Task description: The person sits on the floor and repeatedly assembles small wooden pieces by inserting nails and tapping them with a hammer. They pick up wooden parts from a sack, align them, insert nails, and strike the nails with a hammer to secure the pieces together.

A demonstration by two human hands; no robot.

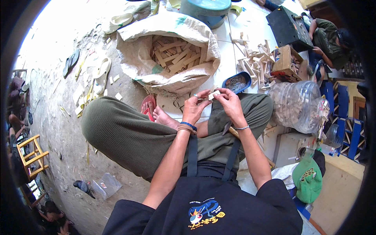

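Note:
Above my lap, both hands meet at a small pale wooden piece (214, 95). My left hand (193, 107) is closed, with its fingertips pinching the piece's left end. On the other end, the thumb and fingers of my right hand (231, 105) are pinched shut. Just beyond them sits a blue oval tray (248, 83) of thin metal nails (235, 83). A hammer (234, 132) lies across my thigh beneath my right forearm, partly hidden by it.
A large white sack (131, 51) full of wooden strips (178, 55) stands ahead. Loose wood pieces (256, 64), a wooden box (282, 64) and a big clear plastic jug (295, 105) are to the right. Sandals (102, 74) lie left. Another person (327, 41) sits far right.

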